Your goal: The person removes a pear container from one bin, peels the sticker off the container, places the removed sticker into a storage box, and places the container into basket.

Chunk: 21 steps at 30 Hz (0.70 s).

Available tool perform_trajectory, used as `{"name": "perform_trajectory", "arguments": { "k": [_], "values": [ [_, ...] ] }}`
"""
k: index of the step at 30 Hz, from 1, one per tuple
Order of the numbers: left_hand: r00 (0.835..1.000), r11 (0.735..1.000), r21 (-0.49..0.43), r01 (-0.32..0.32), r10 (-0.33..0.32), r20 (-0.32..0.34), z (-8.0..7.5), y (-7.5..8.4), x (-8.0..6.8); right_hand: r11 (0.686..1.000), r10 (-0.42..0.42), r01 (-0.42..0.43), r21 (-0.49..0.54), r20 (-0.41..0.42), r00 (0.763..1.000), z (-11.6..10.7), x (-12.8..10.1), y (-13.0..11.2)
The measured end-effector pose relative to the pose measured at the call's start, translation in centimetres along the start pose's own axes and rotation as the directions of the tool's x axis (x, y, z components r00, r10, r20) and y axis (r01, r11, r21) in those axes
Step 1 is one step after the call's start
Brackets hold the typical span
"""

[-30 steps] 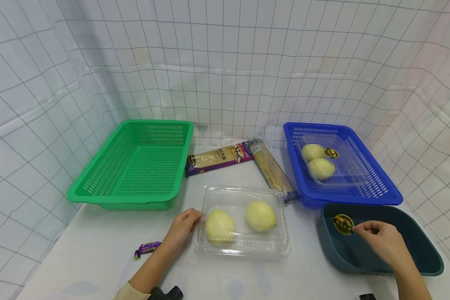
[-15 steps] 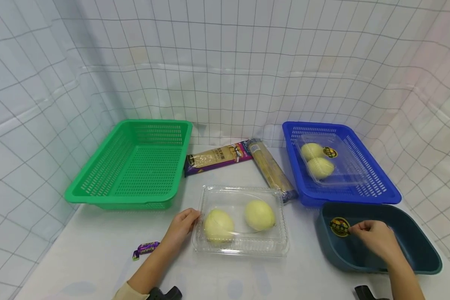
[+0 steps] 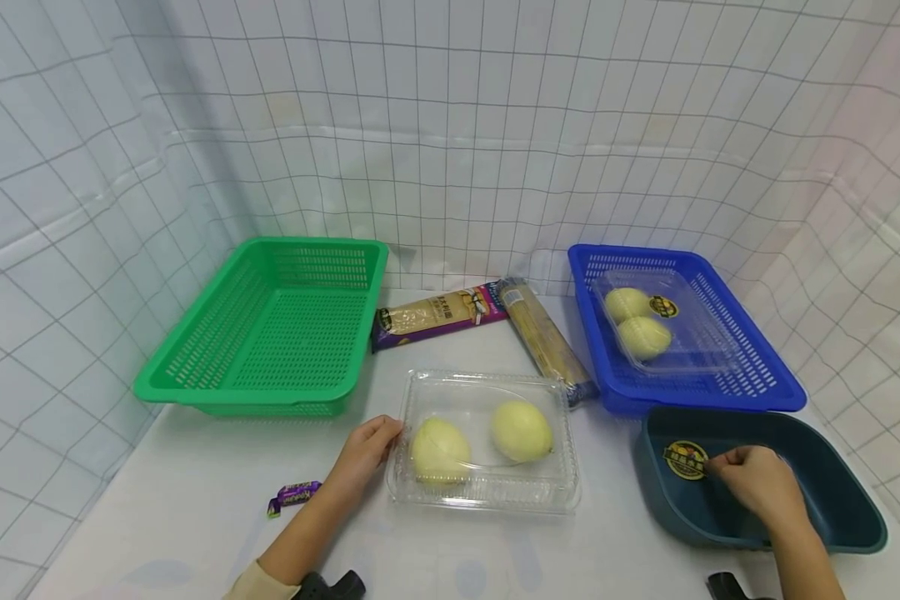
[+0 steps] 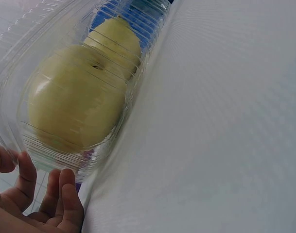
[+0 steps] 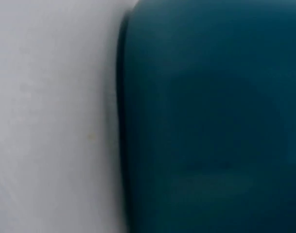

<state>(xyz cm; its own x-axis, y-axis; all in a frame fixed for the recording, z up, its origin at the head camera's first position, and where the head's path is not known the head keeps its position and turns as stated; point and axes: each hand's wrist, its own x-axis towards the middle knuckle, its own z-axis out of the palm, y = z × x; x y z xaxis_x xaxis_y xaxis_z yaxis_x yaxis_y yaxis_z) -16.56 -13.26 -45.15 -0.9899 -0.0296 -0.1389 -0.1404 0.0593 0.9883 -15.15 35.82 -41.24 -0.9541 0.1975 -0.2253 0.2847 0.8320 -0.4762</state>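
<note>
A clear plastic clamshell box (image 3: pixel 487 498) with two pale yellow-green round fruits (image 3: pixel 522 431) inside lies in the middle of the table. My left hand (image 3: pixel 365 450) pinches its left rim; in the left wrist view the fingers (image 4: pixel 26 177) are bent at the box's edge. Over at the right, my right hand (image 3: pixel 757 487) is above the dark teal basin (image 3: pixel 832 500), pinching the edge of a round black-and-gold sticker (image 3: pixel 684 460) between thumb and finger. The right wrist view shows only the teal basin's side (image 5: pixel 211 116), without the hand.
Behind the basin stands a blue basket (image 3: pixel 765 367) with a similar stickered fruit box (image 3: pixel 697 333). A green basket (image 3: pixel 292 333) is at the left. Two noodle packets (image 3: pixel 442 317) lie at the back, and a small purple-wrapped candy (image 3: pixel 296 493) lies near the left forearm.
The right hand and sticker have shifted slightly over the basin, and the sticker's tilt has changed a little. The left hand and the clamshell box stay put.
</note>
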Motion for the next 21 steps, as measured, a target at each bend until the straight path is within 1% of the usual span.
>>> {"name": "perform_trajectory", "arguments": {
  "k": [6, 14, 21],
  "values": [
    [1.0, 1.0, 0.004, 0.001, -0.001, 0.001, 0.0, -0.19, 0.17, 1.0, 0.022, -0.022, 0.01, -0.008, 1.0, 0.1, 0.21, 0.25],
    [1.0, 1.0, 0.004, 0.001, -0.001, 0.001, 0.03, -0.18, 0.18, 1.0, 0.01, -0.01, 0.025, -0.009, 1.0, 0.3, 0.02, 0.17],
    [1.0, 1.0, 0.006, -0.004, 0.004, 0.003, 0.03, -0.05, 0.08, 0.999, -0.028, 0.03, 0.022, -0.067, 0.997, 0.41, 0.07, -0.08]
  ]
}}
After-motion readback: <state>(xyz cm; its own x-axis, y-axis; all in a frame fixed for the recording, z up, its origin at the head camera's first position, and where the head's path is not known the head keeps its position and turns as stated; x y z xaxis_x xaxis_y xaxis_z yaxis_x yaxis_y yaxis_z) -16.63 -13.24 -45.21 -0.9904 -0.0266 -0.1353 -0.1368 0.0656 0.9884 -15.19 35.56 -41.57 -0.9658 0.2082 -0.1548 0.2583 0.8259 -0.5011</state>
